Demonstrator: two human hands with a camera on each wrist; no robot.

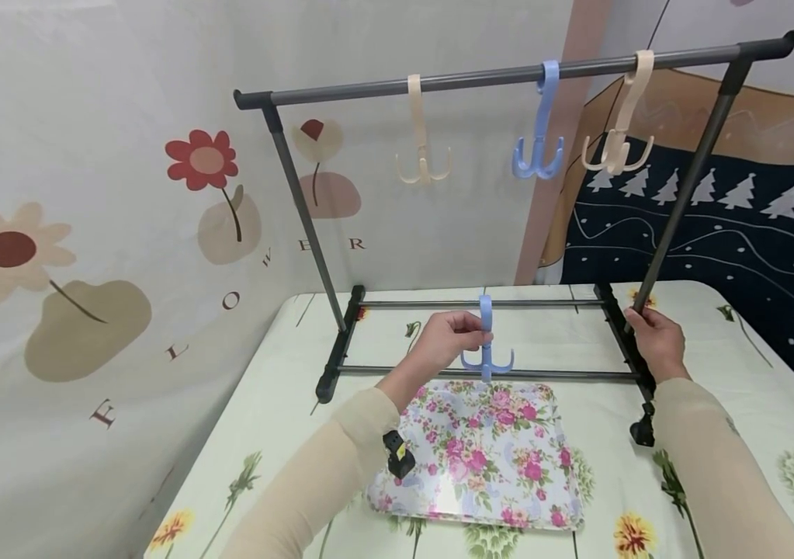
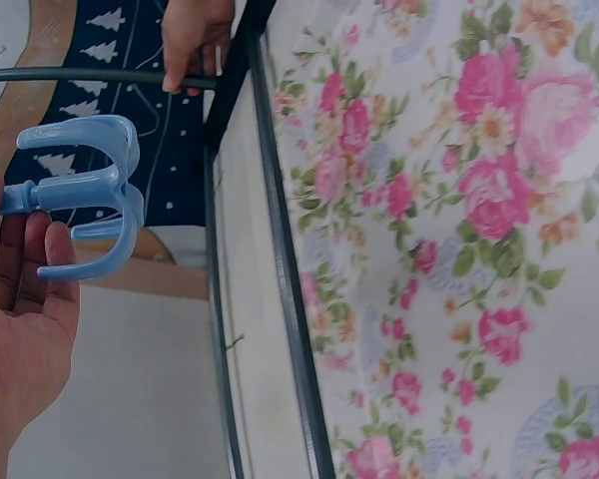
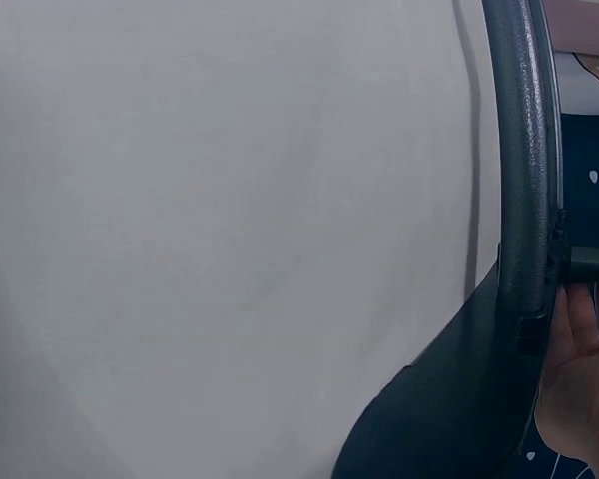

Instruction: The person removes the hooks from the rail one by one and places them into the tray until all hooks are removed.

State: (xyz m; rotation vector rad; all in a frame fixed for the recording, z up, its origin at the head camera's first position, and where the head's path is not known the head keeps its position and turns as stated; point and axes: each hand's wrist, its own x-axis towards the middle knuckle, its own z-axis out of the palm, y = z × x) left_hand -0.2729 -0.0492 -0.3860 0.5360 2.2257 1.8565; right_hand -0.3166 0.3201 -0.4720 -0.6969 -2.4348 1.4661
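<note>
My left hand (image 1: 454, 332) pinches the stem of a blue multi-prong hook (image 1: 487, 359), held upright above the rack's front base bar. In the left wrist view the hook's curved prongs (image 2: 120, 200) point away from the fingers. My right hand (image 1: 658, 341) grips the lower end of the rack's right post (image 1: 679, 198), just above the base foot. The right wrist view shows only part of that hand (image 3: 584, 389), behind the dark frame. From the rack's top bar (image 1: 473, 80) hang a cream hook (image 1: 419, 132), another blue hook (image 1: 542, 124) and a second cream hook (image 1: 623, 124).
A shiny flower-patterned pad or packet (image 1: 480, 458) lies in front of the rack. Under everything is a table with a floral cloth (image 1: 257, 473). Patterned curtains (image 1: 124, 233) hang behind and at the left. The left post (image 1: 306, 217) rises from a black foot (image 1: 341, 345).
</note>
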